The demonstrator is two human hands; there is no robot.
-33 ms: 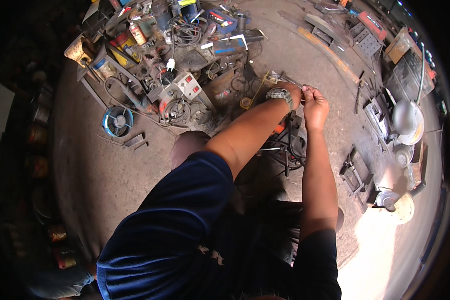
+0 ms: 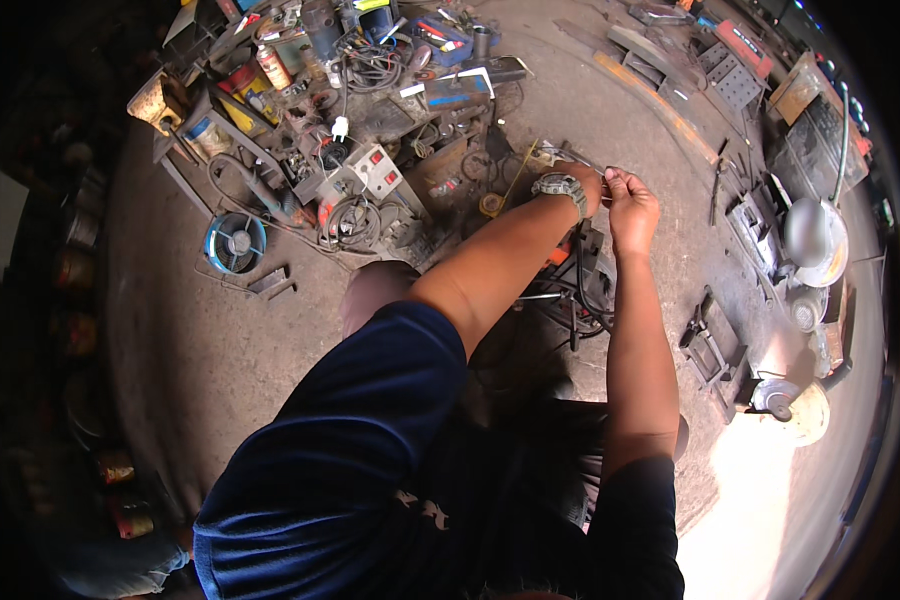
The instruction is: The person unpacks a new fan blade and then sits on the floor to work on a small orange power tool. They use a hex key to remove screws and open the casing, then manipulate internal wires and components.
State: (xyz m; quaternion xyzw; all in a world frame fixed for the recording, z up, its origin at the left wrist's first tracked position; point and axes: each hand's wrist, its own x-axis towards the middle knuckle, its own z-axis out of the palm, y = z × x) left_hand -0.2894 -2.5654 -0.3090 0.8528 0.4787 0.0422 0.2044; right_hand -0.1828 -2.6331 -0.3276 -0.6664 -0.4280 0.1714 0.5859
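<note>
Both my arms reach forward over the floor and the hands meet close together. My left hand (image 2: 587,186), with a watch (image 2: 560,187) on its wrist, is bent away so its fingers are hidden. Beside it my right hand (image 2: 632,208) is closed in a pinch, thumb against fingers, at the end of a thin grey metal rod (image 2: 583,160). That rod slants up and left past my left hand. Left of the watch lies a yellow tape measure (image 2: 491,205) with its blade drawn out. Below the hands sits a dark machine with orange parts (image 2: 558,257) and black cable.
A grey socket box (image 2: 378,171) with red switches and coiled cable stands left of my arms. Further left is a blue round fan (image 2: 236,243). Tools and cans crowd the back left. A long rusty bar (image 2: 660,108) and metal brackets (image 2: 712,343) lie on the right.
My right hand and forearm have shifted very slightly to the right. Nothing else visibly differs.
</note>
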